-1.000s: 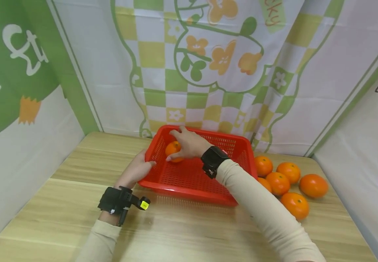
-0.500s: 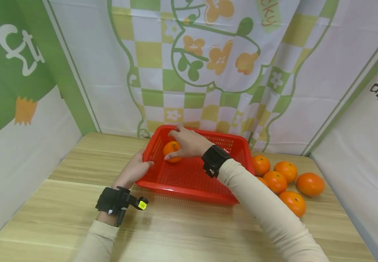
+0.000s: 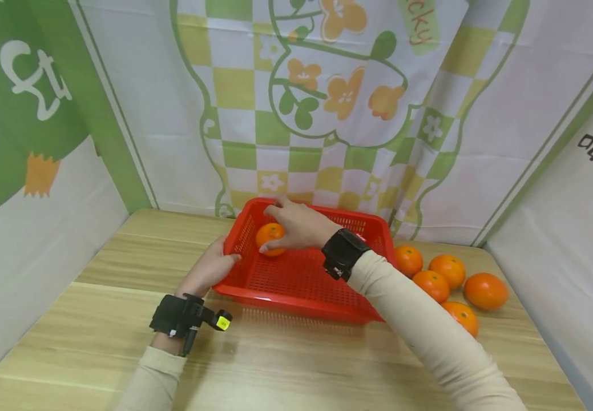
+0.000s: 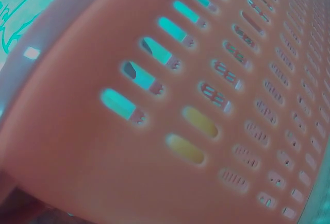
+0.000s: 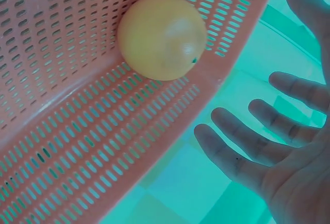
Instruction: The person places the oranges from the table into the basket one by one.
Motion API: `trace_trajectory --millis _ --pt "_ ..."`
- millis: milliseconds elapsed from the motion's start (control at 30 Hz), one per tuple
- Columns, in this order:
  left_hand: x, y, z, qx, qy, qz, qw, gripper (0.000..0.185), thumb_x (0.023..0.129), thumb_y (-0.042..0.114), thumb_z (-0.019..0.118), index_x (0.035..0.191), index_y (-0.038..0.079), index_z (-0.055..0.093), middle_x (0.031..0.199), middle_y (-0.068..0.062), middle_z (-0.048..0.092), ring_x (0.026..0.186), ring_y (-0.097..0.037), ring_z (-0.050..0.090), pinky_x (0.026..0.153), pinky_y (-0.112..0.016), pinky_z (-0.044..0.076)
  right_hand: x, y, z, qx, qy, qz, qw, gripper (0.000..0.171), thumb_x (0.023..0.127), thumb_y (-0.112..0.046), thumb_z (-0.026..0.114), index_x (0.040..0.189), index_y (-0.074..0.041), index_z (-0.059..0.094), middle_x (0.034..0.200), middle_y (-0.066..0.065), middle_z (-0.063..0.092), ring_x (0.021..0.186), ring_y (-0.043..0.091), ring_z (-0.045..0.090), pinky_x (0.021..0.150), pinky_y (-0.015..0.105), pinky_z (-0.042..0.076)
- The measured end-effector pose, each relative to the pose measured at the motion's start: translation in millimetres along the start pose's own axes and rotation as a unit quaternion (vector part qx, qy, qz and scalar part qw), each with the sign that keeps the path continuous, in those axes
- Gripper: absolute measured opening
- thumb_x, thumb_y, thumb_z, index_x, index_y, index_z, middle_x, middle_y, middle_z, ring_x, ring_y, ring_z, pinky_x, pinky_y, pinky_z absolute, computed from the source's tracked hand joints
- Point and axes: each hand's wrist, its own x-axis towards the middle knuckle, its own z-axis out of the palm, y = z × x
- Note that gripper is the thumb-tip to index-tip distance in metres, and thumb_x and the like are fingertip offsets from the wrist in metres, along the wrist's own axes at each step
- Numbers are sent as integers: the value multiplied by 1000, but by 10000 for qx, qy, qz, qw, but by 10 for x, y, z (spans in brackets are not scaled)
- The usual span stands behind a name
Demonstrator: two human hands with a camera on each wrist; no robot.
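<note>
A red slotted basket (image 3: 301,303) stands on the wooden table (image 3: 286,365) near the back wall. One orange (image 3: 268,234) lies in its far left corner. My right hand (image 3: 296,225) hovers over that orange. In the right wrist view the right hand (image 5: 268,152) has its fingers (image 5: 234,134) spread and straight, apart from the orange (image 5: 162,37), which rests against the basket wall (image 5: 77,147). My left hand (image 3: 209,271) holds the basket's left edge, thumb at the rim. The left wrist view is filled by the basket wall (image 4: 154,131).
Several more oranges (image 3: 447,269) lie loose on the table to the right of the basket. Printed cloth walls (image 3: 327,114) close in the back and both sides. Bare wood lies in front of the basket.
Hardly anything differs. The right hand stays over the orange in the corner and its wrist has drifted slightly right. The left hand keeps its hold on the basket.
</note>
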Motion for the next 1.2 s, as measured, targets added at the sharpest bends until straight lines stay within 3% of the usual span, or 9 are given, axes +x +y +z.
trace_trajectory --millis 533,667,1200 --pt "-15 -24 -11 -66 4 49 10000 59 105 7 46 160 0 28 149 -29 53 122 -43 65 97 -53 62 -249 -59 -177 193 169 -207 9995 75 88 -57 78 146 -14 58 151 13 51 106 22 69 99 38 60" --pt "-20 -23 -5 -23 34 -6 10000 58 105 9 46 160 -1 28 149 -29 53 121 -42 66 96 -52 62 -321 -26 -218 259 292 -206 9990 73 88 -55 80 145 -13 59 144 13 56 104 21 67 95 37 60" --pt "2 3 -3 52 37 -40 10000 58 105 9 46 159 0 29 147 -28 55 119 -40 68 96 -49 63 -532 49 -308 91 481 -313 9983 73 88 -52 81 142 -9 59 146 16 54 114 28 66 101 39 59"
